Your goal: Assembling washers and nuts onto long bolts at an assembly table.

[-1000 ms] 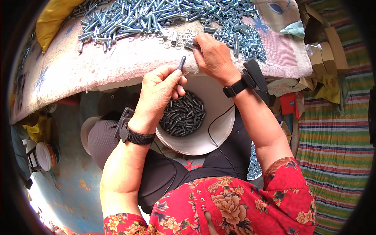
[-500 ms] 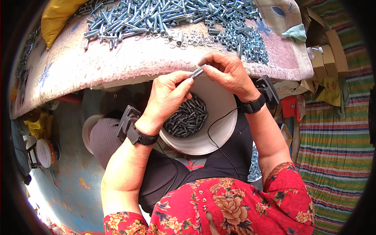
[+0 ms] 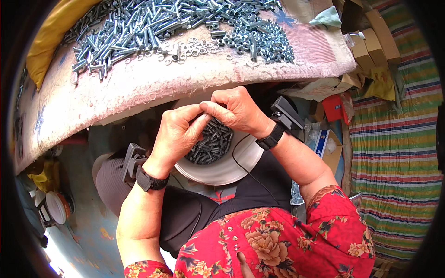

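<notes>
Loads of dark threaded pieces (image 3: pixel 211 143) sit heaped in our white bucket (image 3: pixel 248 163), right below our hands. Our left hand (image 3: pixel 178 127) and right hand (image 3: pixel 238 111) come together just above the bucket's far side, fingers curled and tips meeting, but the knuckles hide the gap, so we honestly can't tell if either one is pinching anything. Beyond them, on our cloth-covered table (image 3: pixel 139 92), we've got a big messy pile of silvery bolts (image 3: pixel 153 23), a heap of small nuts (image 3: pixel 266 39) to its right and some loose rings (image 3: pixel 199 47) scattered along the near edge. Yellow fabric (image 3: pixel 46 44) is bunched far left, a pale green cloth (image 3: pixel 327 17) lies far right, and cardboard boxes (image 3: pixel 374 48) stand past that, near our striped sheet (image 3: pixel 394 176).
</notes>
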`<state>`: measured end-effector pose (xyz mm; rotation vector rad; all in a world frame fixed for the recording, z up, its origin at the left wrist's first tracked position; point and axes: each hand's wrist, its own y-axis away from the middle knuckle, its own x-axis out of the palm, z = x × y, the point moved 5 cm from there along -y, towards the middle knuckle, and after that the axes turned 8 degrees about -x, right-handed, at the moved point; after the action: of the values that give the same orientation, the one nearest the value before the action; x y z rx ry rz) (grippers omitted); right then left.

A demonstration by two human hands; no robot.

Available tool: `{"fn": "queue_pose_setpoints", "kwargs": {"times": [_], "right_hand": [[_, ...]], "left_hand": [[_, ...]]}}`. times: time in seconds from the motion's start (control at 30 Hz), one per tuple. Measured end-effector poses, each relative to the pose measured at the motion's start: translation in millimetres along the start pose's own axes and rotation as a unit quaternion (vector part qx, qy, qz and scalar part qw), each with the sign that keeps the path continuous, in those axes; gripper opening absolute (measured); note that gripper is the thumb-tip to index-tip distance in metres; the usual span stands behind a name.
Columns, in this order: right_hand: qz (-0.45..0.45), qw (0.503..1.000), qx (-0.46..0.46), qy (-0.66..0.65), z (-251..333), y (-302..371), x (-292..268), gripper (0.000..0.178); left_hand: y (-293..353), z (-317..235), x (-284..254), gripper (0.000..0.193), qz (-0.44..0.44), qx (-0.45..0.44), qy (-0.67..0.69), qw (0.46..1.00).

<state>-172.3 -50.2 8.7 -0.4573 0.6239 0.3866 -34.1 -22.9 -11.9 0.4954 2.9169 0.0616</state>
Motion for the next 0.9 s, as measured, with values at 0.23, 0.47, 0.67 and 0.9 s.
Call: {"fn": "queue_pose_setpoints", "kwargs": {"times": [0.23,0.47,0.67,0.9], "right_hand": [[-0.015,1.000,-0.011,-0.024,0,0,-2,0.022],[0.022,0.988,-0.033,-0.147,8,-7,8,0.011],[-0.134,0.982,-0.064,0.117,-24,-65,-82,0.011],[0.004,0.908,-0.046,0.417,-90,-123,-82,0.018]], "left_hand": [[-2,-5,-2,0.013,-0.030,0.030,0.029,0.999],[-6,-10,-12,0.022,-0.067,0.035,0.047,0.996],[-11,1,-24,0.021,-0.024,-0.042,0.254,0.966],[-15,1,-18,0.022,0.015,-0.056,0.359,0.932]]}}
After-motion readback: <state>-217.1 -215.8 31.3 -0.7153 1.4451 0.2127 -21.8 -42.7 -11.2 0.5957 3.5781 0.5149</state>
